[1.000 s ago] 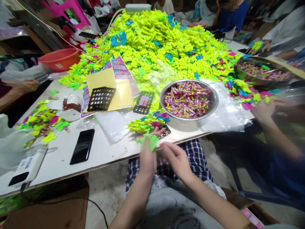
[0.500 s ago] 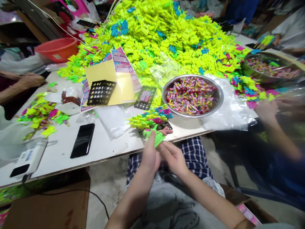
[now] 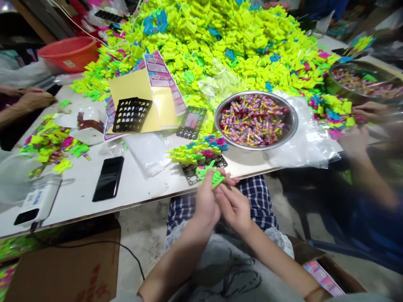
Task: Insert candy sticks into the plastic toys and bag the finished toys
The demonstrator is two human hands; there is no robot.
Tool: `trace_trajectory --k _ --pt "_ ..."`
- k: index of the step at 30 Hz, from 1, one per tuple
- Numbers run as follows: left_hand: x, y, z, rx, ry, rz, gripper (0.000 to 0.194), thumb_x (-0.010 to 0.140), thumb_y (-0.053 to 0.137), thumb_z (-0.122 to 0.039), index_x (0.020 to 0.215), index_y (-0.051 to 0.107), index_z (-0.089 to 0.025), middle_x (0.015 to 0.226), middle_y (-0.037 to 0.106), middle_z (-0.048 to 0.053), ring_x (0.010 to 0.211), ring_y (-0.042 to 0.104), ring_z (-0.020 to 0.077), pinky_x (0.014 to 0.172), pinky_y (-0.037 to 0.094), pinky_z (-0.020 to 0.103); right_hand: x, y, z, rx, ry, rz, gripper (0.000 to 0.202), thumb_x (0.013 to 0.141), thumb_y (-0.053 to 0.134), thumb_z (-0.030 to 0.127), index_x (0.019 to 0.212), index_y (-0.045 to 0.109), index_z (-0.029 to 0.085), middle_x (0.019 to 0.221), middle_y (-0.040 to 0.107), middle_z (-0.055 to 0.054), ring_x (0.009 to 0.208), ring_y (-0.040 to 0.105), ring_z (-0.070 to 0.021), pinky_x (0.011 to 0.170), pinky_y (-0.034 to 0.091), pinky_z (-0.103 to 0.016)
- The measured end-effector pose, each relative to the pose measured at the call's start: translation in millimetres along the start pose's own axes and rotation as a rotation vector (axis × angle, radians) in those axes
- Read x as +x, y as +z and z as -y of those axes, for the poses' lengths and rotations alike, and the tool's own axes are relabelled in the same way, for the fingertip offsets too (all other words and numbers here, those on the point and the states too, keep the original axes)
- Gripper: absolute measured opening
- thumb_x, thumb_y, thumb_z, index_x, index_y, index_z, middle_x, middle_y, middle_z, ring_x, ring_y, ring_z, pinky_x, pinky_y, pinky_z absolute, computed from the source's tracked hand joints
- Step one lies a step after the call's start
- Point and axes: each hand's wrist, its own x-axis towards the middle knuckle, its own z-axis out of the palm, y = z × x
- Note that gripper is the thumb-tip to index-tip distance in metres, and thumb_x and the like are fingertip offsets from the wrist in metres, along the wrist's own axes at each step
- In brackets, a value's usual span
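Observation:
My left hand (image 3: 208, 201) is closed on a bright green plastic toy (image 3: 215, 178), thumb on top, at the table's front edge. Pressed against the toy's lower end, my right hand (image 3: 235, 205) has its fingers pinched together. A small pinkish bit shows at those fingertips, mostly hidden, so I cannot make out what it is. Just beyond my hands, a row of yellow, pink and blue plastic toys (image 3: 198, 150) lies on a black perforated plate (image 3: 190, 174). To the right stands a metal bowl (image 3: 217, 121) of small wrapped candy rolls (image 3: 252, 119).
A huge heap of yellow toys (image 3: 201, 54) covers the table's back. Left are a phone (image 3: 108, 179), a white device (image 3: 42, 197), printed sheets (image 3: 130, 90) and a red basin (image 3: 69, 54). Other people's hands work at left (image 3: 36, 98) and right (image 3: 355, 138).
Both hands have shifted slightly right with the green toy, and the pinkish bit at its lower end now shows. The whole view has moved a little. A co-worker's hand at right has moved.

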Motion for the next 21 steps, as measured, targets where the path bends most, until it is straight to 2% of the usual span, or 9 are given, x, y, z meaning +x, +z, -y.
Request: trace_trajectory --k 5,9,12,15,18,19,21 --pt "-2 -2.6 5 0.138 0.175 -0.072 0.032 0.079 0.045 -0.050 0.078 0.054 -0.019 0.054 0.060 -0.002 0.073 0.064 0.0167 0.078 0.046 0.031 2 -3 9 0.039 0.089 0.031 0.024 0.086 0.044 0.022 0.099 0.064 0.021 0.095 0.063 -0.008 0.087 0.058 -0.0194 0.079 0.047 -0.030" --pt "-1 -13.1 7 0.223 0.277 -0.029 0.029 0.083 0.043 -0.045 0.081 0.056 -0.019 0.061 0.064 -0.001 0.079 0.063 0.0150 0.083 0.043 0.029 3 0 14 0.130 0.197 0.039 0.021 0.086 0.045 0.025 0.090 0.065 0.021 0.090 0.063 -0.005 0.088 0.057 -0.0186 0.078 0.046 -0.028" --pt "1 -18.8 8 0.256 0.295 0.007 0.029 0.083 0.043 -0.045 0.081 0.056 -0.019 0.067 0.066 0.000 0.080 0.063 0.0162 0.082 0.044 0.030 3 3 14 0.158 0.211 0.039 0.020 0.086 0.045 0.025 0.085 0.065 0.020 0.084 0.064 -0.004 0.090 0.056 -0.0192 0.079 0.045 -0.028" --pt "1 -21.2 4 0.247 0.248 0.046 0.027 0.083 0.042 -0.045 0.083 0.054 -0.021 0.071 0.067 0.001 0.087 0.062 0.0188 0.083 0.043 0.033 5 4 10 0.247 0.264 0.055 0.020 0.085 0.047 0.029 0.084 0.064 0.020 0.083 0.063 -0.004 0.087 0.056 -0.0191 0.077 0.045 -0.029" --pt "-1 -26.2 -9 0.288 0.203 0.115 0.032 0.075 0.051 -0.050 0.086 0.055 -0.020 0.091 0.067 0.005 0.099 0.057 0.0220 0.089 0.040 0.036 11 4 2 0.498 0.433 0.155 0.022 0.082 0.052 0.037 0.082 0.063 0.018 0.067 0.058 -0.001 0.067 0.054 -0.0138 0.064 0.046 -0.026" --pt "-1 -29.9 -15 0.301 0.189 0.140 0.040 0.070 0.054 -0.055 0.087 0.057 -0.019 0.098 0.065 0.007 0.102 0.056 0.0237 0.090 0.039 0.036 13 4 -1 0.615 0.510 0.206 0.024 0.080 0.054 0.040 0.080 0.062 0.017 0.058 0.051 0.002 0.054 0.048 -0.0101 0.055 0.044 -0.022" --pt "-1 -40.5 -24 0.305 0.176 0.172 0.060 0.058 0.056 -0.067 0.091 0.059 -0.018 0.108 0.061 0.011 0.104 0.054 0.0268 0.089 0.040 0.036 17 4 -8 0.849 0.649 0.300 0.028 0.079 0.055 0.043 0.072 0.057 0.016 0.046 0.033 0.008 0.039 0.027 -0.0045 0.040 0.030 -0.016"
